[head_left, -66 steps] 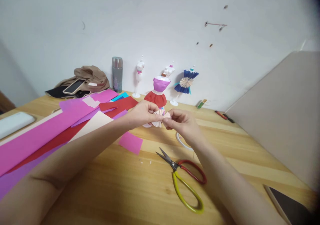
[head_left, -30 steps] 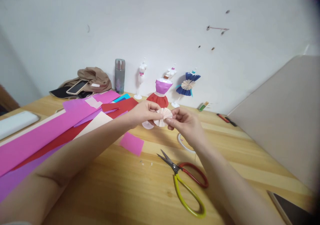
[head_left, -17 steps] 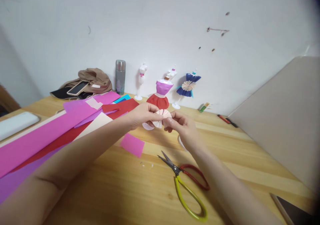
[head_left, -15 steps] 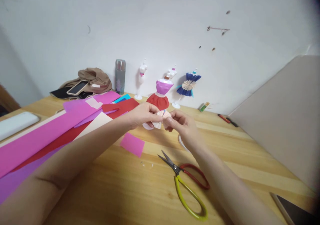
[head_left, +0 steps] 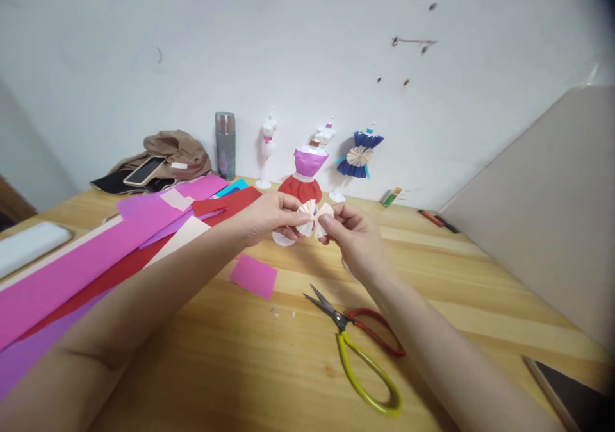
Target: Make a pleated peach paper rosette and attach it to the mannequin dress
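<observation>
Both my hands meet above the wooden table point(head_left: 250, 361) and pinch a small pleated cream paper fan point(head_left: 312, 218). My left hand point(head_left: 267, 218) grips its left half with closed fingers. My right hand point(head_left: 350, 233) pinches its right half. Just behind the fan stands a doll mannequin in a purple and red paper dress point(head_left: 303, 177). A small pink paper square point(head_left: 254, 275) lies on the table below my left wrist. Scissors with one red and one yellow handle point(head_left: 360, 348) lie open near my right forearm.
Long pink, red, purple and cream paper sheets point(head_left: 96, 252) cover the left. At the back stand a bare white mannequin point(head_left: 266, 147), one in a blue pleated dress point(head_left: 358, 157), a metal flask point(head_left: 225, 136), a phone on brown cloth point(head_left: 144, 169). A grey board point(head_left: 548, 207) leans at right.
The pleated fan has spread from a bunched shape into two open halves between my fingers. Both hands stayed in the same place above the table; the view shifted slightly.
</observation>
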